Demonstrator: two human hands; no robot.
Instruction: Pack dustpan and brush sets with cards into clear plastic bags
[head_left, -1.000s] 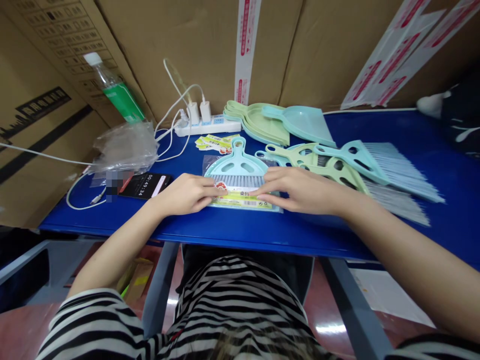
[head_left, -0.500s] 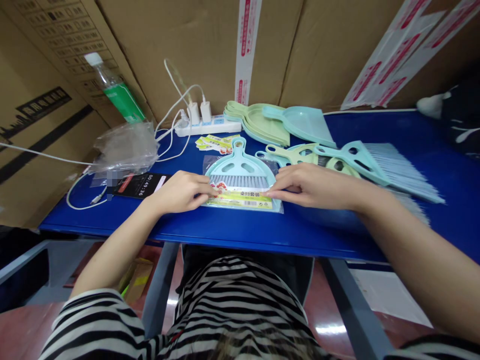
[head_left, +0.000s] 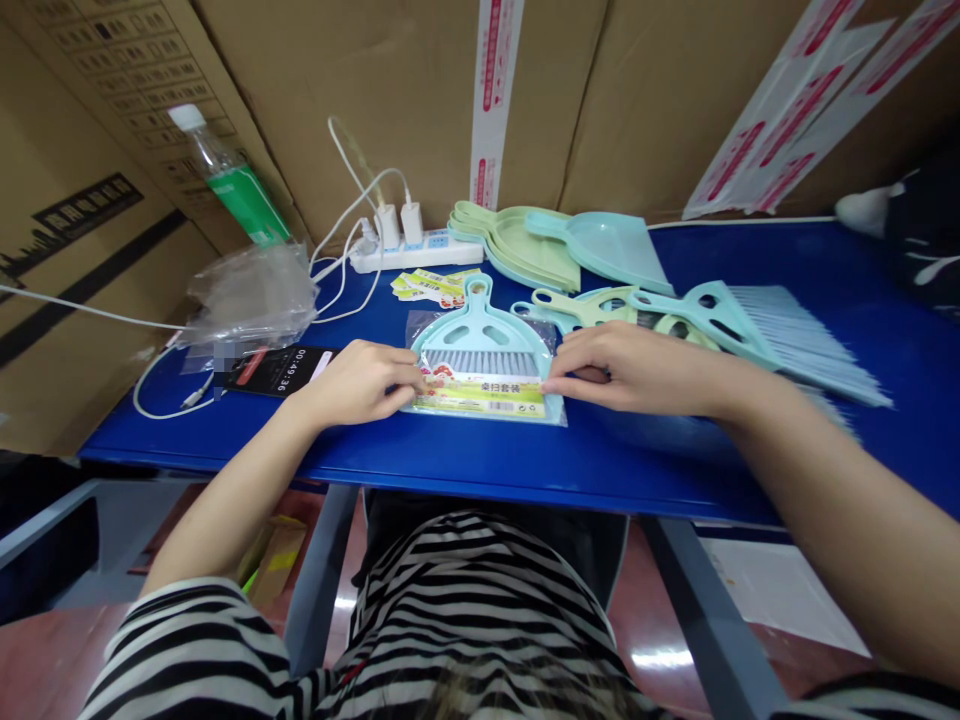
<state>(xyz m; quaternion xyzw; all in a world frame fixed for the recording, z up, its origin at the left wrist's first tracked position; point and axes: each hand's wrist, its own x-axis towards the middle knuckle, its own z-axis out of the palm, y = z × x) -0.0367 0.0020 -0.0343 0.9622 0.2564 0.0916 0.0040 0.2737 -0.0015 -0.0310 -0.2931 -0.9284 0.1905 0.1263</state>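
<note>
A light blue dustpan [head_left: 480, 325] with a matching brush [head_left: 480, 362] on it lies flat in a clear plastic bag [head_left: 555, 415], handle pointing away from me. Across the bag's near part is a yellow and white label card [head_left: 457, 396] with printing and a barcode. My left hand [head_left: 371, 383] is closed, its fingertips pinching at the bag's left edge beside the card. On the other side, my right hand [head_left: 611, 370] has thumb and forefinger pinched together at the bag's right edge. Its other fingers are curled.
Green and blue dustpans [head_left: 536, 240] are stacked behind, with several loose brushes [head_left: 795, 335] to the right. More label cards [head_left: 431, 287] lie near a white power strip [head_left: 450, 252]. At left are clear bags [head_left: 251, 300], a phone [head_left: 277, 370] and a bottle [head_left: 244, 195].
My fingertips have drawn apart from over the label card to its two ends. The right hand has shifted slightly right; the bagged set stays in place.
</note>
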